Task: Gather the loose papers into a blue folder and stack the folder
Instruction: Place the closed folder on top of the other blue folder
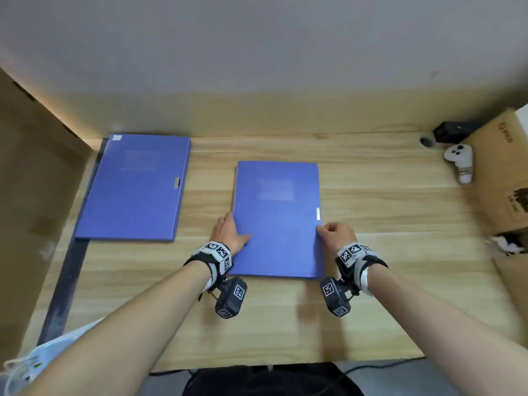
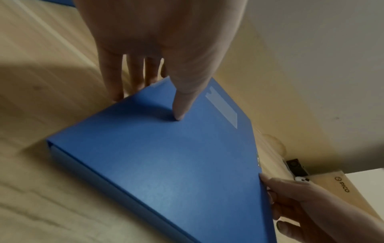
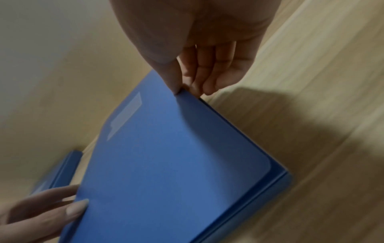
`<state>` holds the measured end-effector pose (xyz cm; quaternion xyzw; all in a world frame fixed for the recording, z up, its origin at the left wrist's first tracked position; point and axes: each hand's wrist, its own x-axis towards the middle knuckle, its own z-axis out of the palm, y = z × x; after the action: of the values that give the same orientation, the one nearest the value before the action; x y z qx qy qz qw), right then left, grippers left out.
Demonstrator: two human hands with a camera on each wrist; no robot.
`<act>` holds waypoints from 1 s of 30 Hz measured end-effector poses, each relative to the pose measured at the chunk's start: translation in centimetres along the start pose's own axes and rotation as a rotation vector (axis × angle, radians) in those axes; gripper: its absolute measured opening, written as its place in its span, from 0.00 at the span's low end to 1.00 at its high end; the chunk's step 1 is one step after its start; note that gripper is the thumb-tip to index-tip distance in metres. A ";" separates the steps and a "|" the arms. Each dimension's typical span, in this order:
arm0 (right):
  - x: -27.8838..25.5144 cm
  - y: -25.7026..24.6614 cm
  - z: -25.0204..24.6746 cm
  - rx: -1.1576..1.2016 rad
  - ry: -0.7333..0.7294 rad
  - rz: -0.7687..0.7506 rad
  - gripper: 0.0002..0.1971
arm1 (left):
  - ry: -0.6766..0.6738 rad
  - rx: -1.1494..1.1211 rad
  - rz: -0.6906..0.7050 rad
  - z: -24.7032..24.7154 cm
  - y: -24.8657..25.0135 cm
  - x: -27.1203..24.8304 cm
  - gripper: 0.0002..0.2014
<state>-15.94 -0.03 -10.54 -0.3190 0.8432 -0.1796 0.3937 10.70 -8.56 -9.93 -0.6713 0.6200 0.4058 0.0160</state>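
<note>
A closed blue folder lies flat at the middle of the wooden table. My left hand holds its left edge, thumb pressed on the cover and the fingers reaching down beside the edge. At the right edge, just below the small clasp, my right hand pinches the folder: the thumb is on the cover's rim and curled fingers are against the side. A second closed blue folder lies at the back left. No loose papers are in view.
A cardboard box stands at the right edge, with a white controller and a black device beside it. A brown cardboard panel walls the left side. White items sit at the near left corner.
</note>
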 end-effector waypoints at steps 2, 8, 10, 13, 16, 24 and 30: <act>-0.2 0.0 -0.1 -0.112 0.008 0.045 0.16 | 0.012 0.014 -0.012 0.6 -0.2 0.4 0.37; 0.6 0.1 1.0 -0.067 0.091 0.002 0.23 | 0.055 0.015 -0.038 1.3 -0.2 1.0 0.39; 0.7 0.0 1.5 -0.030 0.067 -0.024 0.17 | 0.053 0.010 -0.039 1.1 0.0 0.9 0.38; 0.5 -0.8 1.4 0.008 0.046 -0.035 0.09 | 0.023 0.000 -0.029 0.4 -0.1 1.0 0.37; 0.2 -2.8 1.5 0.026 0.029 -0.097 0.11 | -0.003 -0.157 -0.021 -1.4 -0.4 0.9 0.36; 0.9 -12.1 7.0 0.199 -0.059 -0.204 0.22 | 0.177 -0.439 0.007 -11.3 -3.7 1.8 0.31; -0.1 -20.4 14.0 0.211 -0.169 -0.316 0.18 | 0.306 -0.544 -0.059 -19.3 -8.9 3.4 0.26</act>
<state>3.14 -15.63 -7.92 -0.4184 0.7231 -0.2991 0.4611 28.03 -19.46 -3.19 -0.7218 0.4644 0.4505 -0.2459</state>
